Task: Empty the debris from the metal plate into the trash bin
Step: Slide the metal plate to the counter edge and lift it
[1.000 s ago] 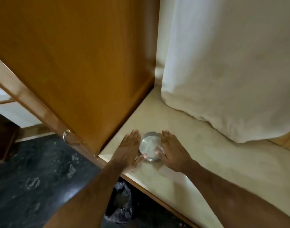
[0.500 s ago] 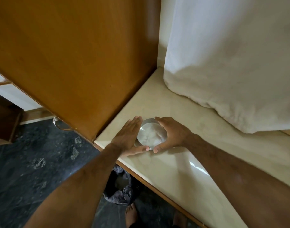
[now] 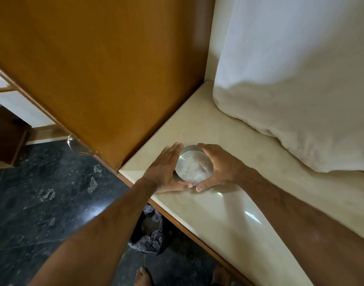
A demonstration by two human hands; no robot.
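Observation:
A small round metal plate [image 3: 194, 168] with pale powdery debris in it is near the left corner of a cream stone counter [image 3: 228, 213]. My left hand [image 3: 163, 170] presses flat against its left side, fingers straight. On the right side, my right hand [image 3: 220, 166] curves around the rim. Both thumbs almost meet at the plate's near edge. I cannot tell whether the plate still rests on the counter. The trash bin [image 3: 150, 234], lined with a black bag, stands on the floor under the counter edge, partly hidden by my left forearm.
A wooden cupboard door [image 3: 94, 69] with a metal ring handle [image 3: 78, 145] stands just left of the plate. A white cloth [image 3: 300, 79] hangs over the counter's back right. Dark speckled floor [image 3: 43, 193] lies to the left, and my bare feet [image 3: 143, 275] are beside the bin.
My right hand has curled from lying flat beside the plate to wrapping its rim. My left thumb has slid under the near edge, and the plate's inside now faces me more.

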